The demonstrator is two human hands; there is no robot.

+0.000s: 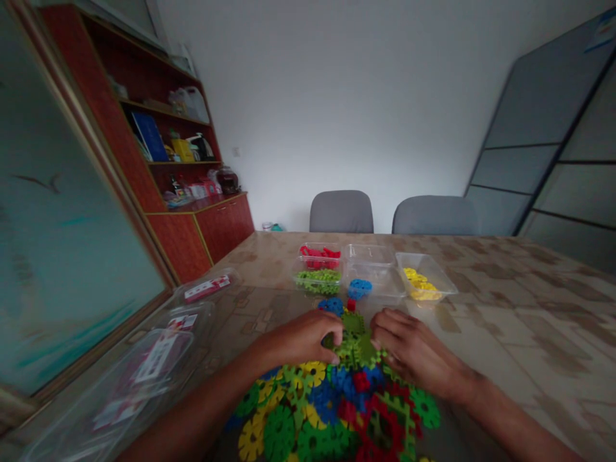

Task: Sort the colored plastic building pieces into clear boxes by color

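Light green toothed plastic pieces (353,343) lie at the far side of a mixed pile, between my two hands. My left hand (312,337) is at their left edge, its fingers curled with a gap between thumb and forefinger. On their right side, my right hand (409,343) has its fingers closed on a light green piece. Nearer to me spreads the pile of yellow, green, blue and red pieces (322,404). Just beyond my hands lie blue pieces (331,306) and a small red one (351,305).
Beyond the pile stand clear boxes holding red pieces (320,256), green pieces (318,281), blue pieces (360,288) and yellow pieces (421,283). Clear lids with labels (158,356) lie on the left of the table (500,301). Two grey chairs (341,212) stand behind it.
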